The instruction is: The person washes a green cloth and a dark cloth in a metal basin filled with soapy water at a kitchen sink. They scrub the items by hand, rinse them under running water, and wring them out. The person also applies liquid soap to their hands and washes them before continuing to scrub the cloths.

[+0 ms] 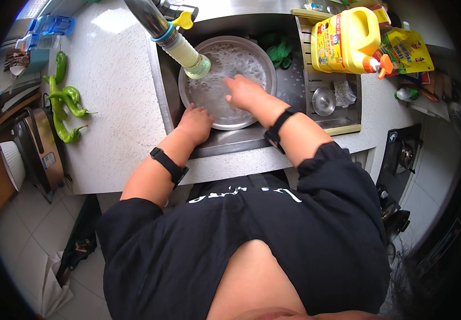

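A round metal basin (272, 82) holding cloudy, foamy water stands in the stainless steel sink (294, 86). My left hand (196, 123) is at the basin's near left rim, its fingers curled over the edge. Over the water reaches my right hand (246, 93), fingers partly spread and holding nothing visible; whether the fingertips touch the water is unclear. A faucet extension nozzle (190, 60) hangs above the basin's left side. In the sink's far right corner lies a bunched green mesh (279, 51).
Several green peppers (57, 108) lie on the white speckled counter (114, 104) at the left. At the right stand a yellow detergent jug (346, 40), a sink strainer (323, 101) and a scrubber (344, 94). The faucet (144, 16) reaches in from the top.
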The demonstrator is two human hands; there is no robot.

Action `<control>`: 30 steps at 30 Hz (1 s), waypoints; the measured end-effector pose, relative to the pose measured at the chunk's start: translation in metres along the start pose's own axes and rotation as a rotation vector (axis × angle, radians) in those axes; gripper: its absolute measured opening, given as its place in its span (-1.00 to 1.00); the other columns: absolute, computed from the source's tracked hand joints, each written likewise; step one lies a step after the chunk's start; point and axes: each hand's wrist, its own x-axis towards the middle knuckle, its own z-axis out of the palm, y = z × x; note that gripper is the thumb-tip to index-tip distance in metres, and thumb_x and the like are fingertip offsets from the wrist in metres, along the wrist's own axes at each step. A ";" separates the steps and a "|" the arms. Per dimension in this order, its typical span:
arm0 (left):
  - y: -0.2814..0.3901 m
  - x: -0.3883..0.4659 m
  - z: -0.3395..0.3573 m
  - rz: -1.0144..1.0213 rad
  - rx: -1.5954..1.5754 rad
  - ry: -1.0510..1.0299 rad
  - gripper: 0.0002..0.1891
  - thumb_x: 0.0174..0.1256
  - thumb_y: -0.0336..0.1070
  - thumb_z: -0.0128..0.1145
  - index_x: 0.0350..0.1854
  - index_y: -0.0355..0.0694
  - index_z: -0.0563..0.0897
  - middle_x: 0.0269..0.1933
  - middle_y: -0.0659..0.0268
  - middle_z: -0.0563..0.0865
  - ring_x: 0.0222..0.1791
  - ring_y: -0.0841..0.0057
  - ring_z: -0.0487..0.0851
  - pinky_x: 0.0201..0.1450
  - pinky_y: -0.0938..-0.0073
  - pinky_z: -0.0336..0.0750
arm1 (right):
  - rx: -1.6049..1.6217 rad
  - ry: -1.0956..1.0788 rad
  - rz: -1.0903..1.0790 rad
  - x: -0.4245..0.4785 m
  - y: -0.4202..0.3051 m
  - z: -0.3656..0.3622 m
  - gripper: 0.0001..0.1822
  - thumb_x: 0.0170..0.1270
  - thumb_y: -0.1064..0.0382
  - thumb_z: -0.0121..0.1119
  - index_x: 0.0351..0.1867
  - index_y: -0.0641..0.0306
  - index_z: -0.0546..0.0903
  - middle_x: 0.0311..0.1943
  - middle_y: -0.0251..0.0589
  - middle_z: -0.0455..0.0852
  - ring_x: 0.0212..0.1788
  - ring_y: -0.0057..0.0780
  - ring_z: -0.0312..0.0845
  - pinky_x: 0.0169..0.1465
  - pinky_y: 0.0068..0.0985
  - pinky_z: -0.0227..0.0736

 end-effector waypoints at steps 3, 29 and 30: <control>0.005 0.003 0.005 -0.037 0.025 0.002 -0.65 0.32 -0.25 0.03 0.11 -0.11 0.65 0.13 0.20 0.64 0.31 0.26 0.48 0.48 -0.01 0.16 | -0.113 -0.205 0.081 0.032 0.005 0.024 -0.60 0.24 0.21 0.18 0.13 0.15 0.59 0.06 0.02 0.62 0.15 -0.01 0.57 0.13 -0.22 0.54; 0.006 0.006 0.020 -0.082 -0.144 0.317 -0.64 0.26 -0.13 0.18 0.04 -0.18 0.68 -0.01 0.22 0.65 0.19 0.26 0.50 0.45 0.11 0.16 | 0.647 0.038 -0.191 0.139 -0.031 0.078 -0.65 0.08 0.32 0.10 -0.05 0.30 0.58 -0.05 0.17 0.68 0.06 0.13 0.56 0.15 -0.21 0.46; 0.008 0.005 0.016 -0.079 -0.153 0.333 -0.67 0.24 -0.14 0.20 -0.03 -0.20 0.70 -0.06 0.22 0.66 0.15 0.26 0.52 0.42 0.14 0.22 | 0.665 -0.032 -0.219 0.137 -0.033 0.085 -0.65 0.07 0.33 0.11 -0.05 0.29 0.58 -0.07 0.14 0.69 0.06 0.11 0.57 0.13 -0.20 0.46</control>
